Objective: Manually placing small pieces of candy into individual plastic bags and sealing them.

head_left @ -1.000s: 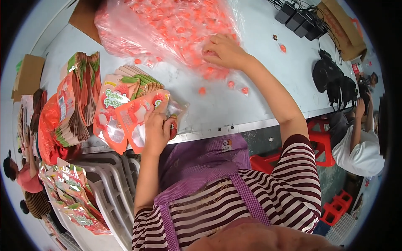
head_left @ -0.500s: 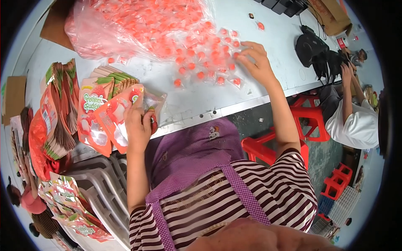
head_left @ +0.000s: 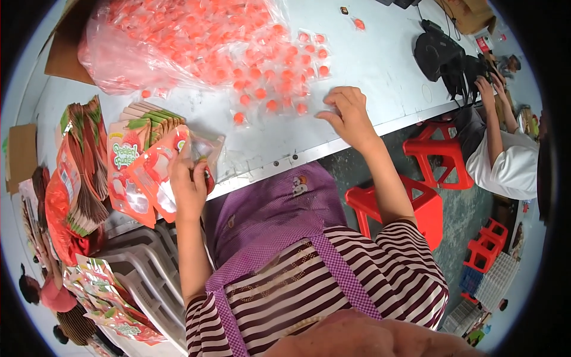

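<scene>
My left hand (head_left: 189,184) is closed on a red and pink candy pouch (head_left: 156,165) near the table's front edge. Its clear end spreads to the right of my fingers. Beneath it lies a fanned stack of similar pouches (head_left: 126,149). My right hand (head_left: 351,117) hovers over the table edge with its fingers curled inward; whatever they hold is hidden in the palm. To its left lie loose round red candies (head_left: 272,105) in clear wrappers. They spread from a large clear plastic bag (head_left: 137,65) full of the same candies.
A bundle of pouches (head_left: 86,160) stands at the left in a red bag. Grey plastic crates (head_left: 140,268) and more pouches (head_left: 113,297) are below it. Red stools (head_left: 401,208) stand right of my lap. A black bag (head_left: 440,53) and another person's hands (head_left: 488,89) are far right.
My right hand has drawn back from the candies toward the table edge, its fingers more curled. A few candies beside it are gone from the tabletop. My left hand keeps its hold on the pouch.
</scene>
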{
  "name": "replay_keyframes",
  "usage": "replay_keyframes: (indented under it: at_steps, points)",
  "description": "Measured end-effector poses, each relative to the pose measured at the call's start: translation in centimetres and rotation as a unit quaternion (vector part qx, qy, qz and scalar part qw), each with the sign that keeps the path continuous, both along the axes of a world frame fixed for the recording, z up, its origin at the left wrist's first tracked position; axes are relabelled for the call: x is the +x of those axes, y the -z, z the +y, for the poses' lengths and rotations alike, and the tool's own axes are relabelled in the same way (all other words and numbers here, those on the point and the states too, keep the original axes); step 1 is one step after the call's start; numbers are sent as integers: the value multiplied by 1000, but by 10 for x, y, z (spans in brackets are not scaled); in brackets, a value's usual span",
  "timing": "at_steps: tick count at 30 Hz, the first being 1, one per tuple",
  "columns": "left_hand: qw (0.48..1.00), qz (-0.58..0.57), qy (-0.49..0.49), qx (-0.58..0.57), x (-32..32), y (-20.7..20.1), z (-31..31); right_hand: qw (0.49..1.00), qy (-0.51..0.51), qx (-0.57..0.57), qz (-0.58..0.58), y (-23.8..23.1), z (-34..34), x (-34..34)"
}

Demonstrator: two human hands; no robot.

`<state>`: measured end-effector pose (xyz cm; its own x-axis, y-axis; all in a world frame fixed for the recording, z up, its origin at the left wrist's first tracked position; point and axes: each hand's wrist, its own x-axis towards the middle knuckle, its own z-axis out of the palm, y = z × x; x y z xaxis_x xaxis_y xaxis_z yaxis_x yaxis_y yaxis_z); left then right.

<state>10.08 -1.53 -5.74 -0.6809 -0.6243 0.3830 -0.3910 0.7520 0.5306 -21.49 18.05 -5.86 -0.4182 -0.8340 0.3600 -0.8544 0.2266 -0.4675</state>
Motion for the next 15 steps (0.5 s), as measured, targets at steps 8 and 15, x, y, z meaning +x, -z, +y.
replay_keyframes:
  at_steps: [8, 15]
  points:
    - [1000, 14, 2, -21, 1, 4, -1, 997, 19, 23, 77, -18, -38, 33]
    - [1000, 5, 8, -28, 1, 4, -2, 997, 29, 16, 65, -11, -39, 30]
